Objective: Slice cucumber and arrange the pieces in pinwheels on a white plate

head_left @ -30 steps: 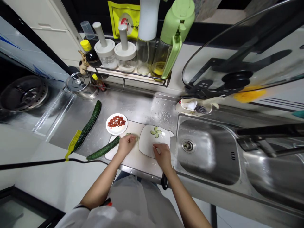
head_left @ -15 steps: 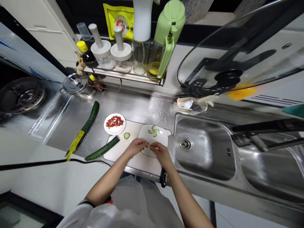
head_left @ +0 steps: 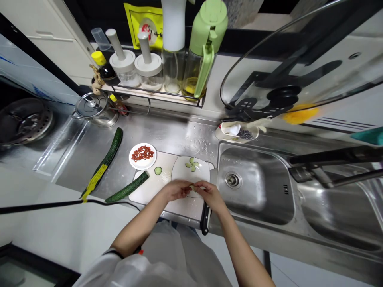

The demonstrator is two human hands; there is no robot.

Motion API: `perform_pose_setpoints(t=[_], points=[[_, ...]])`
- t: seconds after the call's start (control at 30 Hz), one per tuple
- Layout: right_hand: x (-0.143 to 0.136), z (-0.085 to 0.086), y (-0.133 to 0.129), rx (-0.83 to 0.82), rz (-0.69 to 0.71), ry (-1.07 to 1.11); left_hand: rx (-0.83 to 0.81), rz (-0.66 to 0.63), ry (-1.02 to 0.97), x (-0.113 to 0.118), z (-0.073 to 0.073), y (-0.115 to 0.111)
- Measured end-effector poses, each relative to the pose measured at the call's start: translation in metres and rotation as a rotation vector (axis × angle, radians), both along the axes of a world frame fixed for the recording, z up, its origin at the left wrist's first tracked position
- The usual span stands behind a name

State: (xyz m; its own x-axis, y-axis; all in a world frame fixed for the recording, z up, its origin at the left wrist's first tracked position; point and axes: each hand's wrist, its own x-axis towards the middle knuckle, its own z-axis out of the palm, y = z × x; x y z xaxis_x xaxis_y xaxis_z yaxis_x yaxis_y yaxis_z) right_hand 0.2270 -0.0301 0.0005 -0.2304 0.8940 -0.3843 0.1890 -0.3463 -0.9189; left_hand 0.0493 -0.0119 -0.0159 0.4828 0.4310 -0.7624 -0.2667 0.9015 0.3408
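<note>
Over the near edge of a white square plate (head_left: pixel 177 169), my left hand (head_left: pixel 178 189) and my right hand (head_left: pixel 210 195) meet at the fingertips. Both pinch a small pale-green piece (head_left: pixel 194 187), which looks like cucumber and is mostly hidden by the fingers. Green slices (head_left: pixel 192 164) lie in a pinwheel on the far part of the plate. The plate rests on a white cutting board (head_left: pixel 149 190). One round cucumber slice (head_left: pixel 158 171) sits on the board, left of the plate. A cut cucumber (head_left: pixel 127 188) lies across the board's left edge.
A black-handled knife (head_left: pixel 205 220) lies at the board's right front. Beyond the board's left corner is a plate of red bits (head_left: pixel 143 156). A yellow-taped cucumber (head_left: pixel 112 149) lies farther left, near a steel pot (head_left: pixel 95 110). A sink (head_left: pixel 254 183) is at right.
Both hands have moved slightly toward me and to the right, with their fingertips still together. The whole view has shifted a little.
</note>
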Motion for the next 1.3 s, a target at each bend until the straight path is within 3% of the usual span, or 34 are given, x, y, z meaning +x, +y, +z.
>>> perform_pose_setpoints(t=[0.23,0.47,0.6,0.93,1.1,1.3], points=[[0.017,-0.008,0.004,-0.003,-0.025,-0.102,0.191,0.024,0.274,0.008,-0.006,0.004],[0.033,-0.029,0.011,0.093,-0.057,-0.266,0.432,-0.061,0.565,0.023,-0.016,0.007],[0.04,-0.036,0.017,0.165,-0.03,-0.418,0.609,-0.181,0.776,0.032,-0.016,0.007],[0.036,-0.026,0.027,0.341,0.112,-0.934,0.887,-0.436,1.02,0.053,-0.012,0.007],[0.032,-0.023,0.027,0.389,0.158,-1.032,0.936,-0.561,1.118,0.057,-0.015,0.006],[0.03,-0.019,0.026,0.455,0.208,-1.129,0.997,-0.589,1.197,0.057,-0.021,0.002]])
